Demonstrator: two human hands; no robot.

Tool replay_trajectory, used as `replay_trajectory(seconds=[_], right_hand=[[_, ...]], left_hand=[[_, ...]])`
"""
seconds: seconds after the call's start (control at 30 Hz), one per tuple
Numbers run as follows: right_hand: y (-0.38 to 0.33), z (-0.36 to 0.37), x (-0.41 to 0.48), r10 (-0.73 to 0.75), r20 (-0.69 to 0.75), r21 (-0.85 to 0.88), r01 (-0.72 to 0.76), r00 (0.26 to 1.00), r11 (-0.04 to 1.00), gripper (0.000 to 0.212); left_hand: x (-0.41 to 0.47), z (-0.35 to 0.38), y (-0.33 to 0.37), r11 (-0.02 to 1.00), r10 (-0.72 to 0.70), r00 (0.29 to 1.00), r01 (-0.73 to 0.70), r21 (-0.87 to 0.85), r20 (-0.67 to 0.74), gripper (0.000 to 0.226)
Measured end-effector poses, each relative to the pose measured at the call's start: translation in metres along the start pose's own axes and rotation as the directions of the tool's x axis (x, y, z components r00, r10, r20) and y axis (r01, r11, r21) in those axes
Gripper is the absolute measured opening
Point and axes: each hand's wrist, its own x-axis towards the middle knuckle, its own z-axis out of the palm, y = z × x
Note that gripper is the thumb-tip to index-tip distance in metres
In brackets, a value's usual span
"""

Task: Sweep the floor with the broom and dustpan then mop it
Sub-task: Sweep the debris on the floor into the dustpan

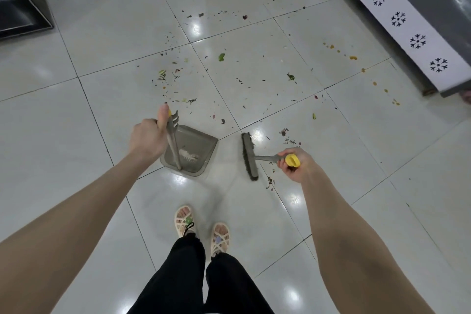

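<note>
Black trousers, sandals (201, 227) nearest you. Your L hand (147, 139) grips the dustpan (201, 143) handle, pan flat on the floor (102, 46); R hand (295, 164) grips the broom (248, 158) just right of it. Beyond, debris (175, 76) lies scattered, w/ yellow spots (353, 58) far right.

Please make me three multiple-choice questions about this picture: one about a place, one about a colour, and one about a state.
1. Where is the broom head relative to the dustpan?
A. inside it
B. to its right, apart
C. behind the feet

2. What colour is the cap on the broom handle?
A. red
B. yellow
C. blue

3. What is the right hand doing?
A. hanging empty
B. pressing flat on the floor
C. gripping the broom handle

Answers:
1 B, bare tile shows between them.
2 B, the cap by the right hand is yellow.
3 C, its fingers curl round the handle.
</note>
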Motion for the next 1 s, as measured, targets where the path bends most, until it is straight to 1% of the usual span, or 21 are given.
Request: replay_trajectory(seconds=[0.1, 0.2, 0.27, 0.33, 0.4, 0.47, 0.63, 0.9, 1.0], right_hand=[[0.001, -0.016, 0.003, -0.063, 0.005, 0.02, 0.063, 0.998, 0.998, 0.008], [-0.005, -0.035, 0.002, -0.066, 0.021, 0.07, 0.064, 0.998, 0.995, 0.014], [-0.01, -0.036, -0.001, -0.08, 0.045, 0.043, 0.078, 0.996, 0.996, 0.015], [-0.014, -0.028, -0.006, -0.08, 0.099, 0.007, 0.08, 0.992, 0.997, 0.011], [-0.016, -0.02, -0.008, -0.052, 0.162, 0.007, 0.051, 0.985, 0.999, 0.006], [-0.019, -0.012, -0.009, -0.021, 0.207, 0.011, 0.019, 0.978, 1.0, 0.006], [-0.025, 0.041, -0.013, -0.027, 0.265, 0.013, 0.025, 0.964, 1.0, 0.004], [-0.047, 0.137, -0.007, -0.039, 0.267, -0.023, 0.047, 0.963, 0.999, 0.005], [-0.054, 0.176, -0.003, -0.032, 0.294, -0.034, 0.044, 0.955, 0.998, 0.007]], left_hand=[[-0.007, 0.011, 0.006, 1.0, 0.0, 1.0, 0.0, -0.018, 0.003, 0.092], [-0.012, 0.018, 0.014, 0.999, 0.017, 1.0, -0.017, -0.033, 0.006, 0.09], [-0.014, 0.021, 0.019, 0.999, 0.027, 1.0, -0.026, -0.044, 0.011, 0.089], [-0.014, 0.021, 0.024, 0.998, 0.029, 0.999, -0.028, -0.051, 0.014, 0.089], [-0.011, 0.016, 0.025, 0.998, 0.027, 1.0, -0.026, -0.057, 0.015, 0.089], [-0.005, 0.008, 0.025, 0.998, 0.019, 1.0, -0.018, -0.059, 0.01, 0.088], [0.014, -0.018, 0.014, 0.998, 0.0, 1.0, -0.001, -0.057, -0.02, 0.09], [0.065, -0.07, -0.016, 0.999, -0.016, 0.997, 0.012, -0.051, -0.072, 0.082], [0.088, -0.091, -0.028, 0.998, -0.039, 0.994, 0.034, -0.047, -0.107, 0.085]])
